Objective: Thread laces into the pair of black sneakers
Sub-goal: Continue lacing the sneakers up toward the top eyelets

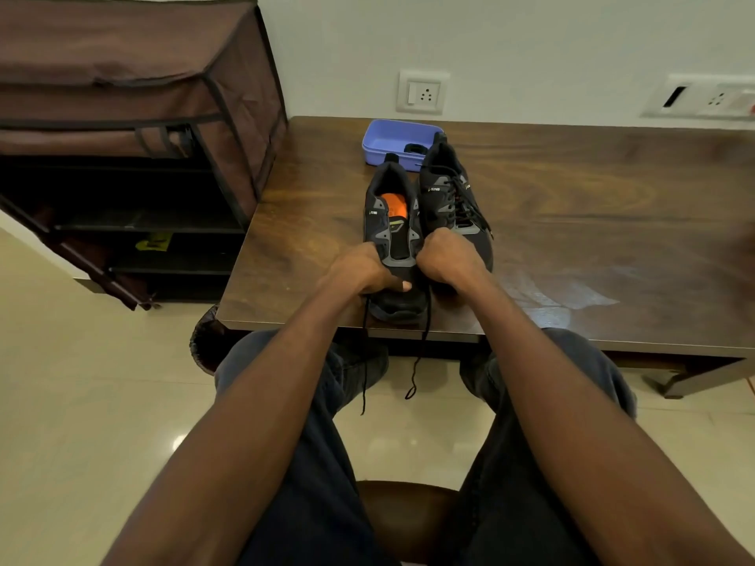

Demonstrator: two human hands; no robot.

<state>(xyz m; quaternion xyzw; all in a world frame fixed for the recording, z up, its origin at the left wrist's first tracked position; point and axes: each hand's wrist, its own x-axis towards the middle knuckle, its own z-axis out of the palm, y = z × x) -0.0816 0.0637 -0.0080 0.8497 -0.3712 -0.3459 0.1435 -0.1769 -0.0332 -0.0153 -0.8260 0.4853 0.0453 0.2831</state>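
Item, unlaced sneaker [392, 239]: black, orange insole showing, toe towards me at the near edge of the wooden table [572, 239]; touching or almost touching its laced partner [455, 202], which stands just to the right and further back.

Item, my left hand [361, 267]: fingers curled about the left side of the forefoot, thumb tip showing at the toe; holding, I judge, one run of the black lace [364, 361].

Item, my right hand [447, 259]: a closed fist at the right side of the same forefoot; whether it pinches the lace or the upper I cannot tell.

Item, lace ends: both hang off the table edge between my knees, the left one straight, the right one curled at its tip.

Hazards, as I judge them: the ends look unequal, so one side may run short at the top eyelets; a hard pull could drag the sneaker off the edge, its toe being nearly at the brink; my right fist could snag the partner's loose laces, which trail close by it.

Room: bare table to the right, wide; less to the left before the corner; behind the pair a blue plastic tray [398, 140] near the wall limits pushing back; a brown fabric shoe rack [135, 116] stands beyond the left corner.
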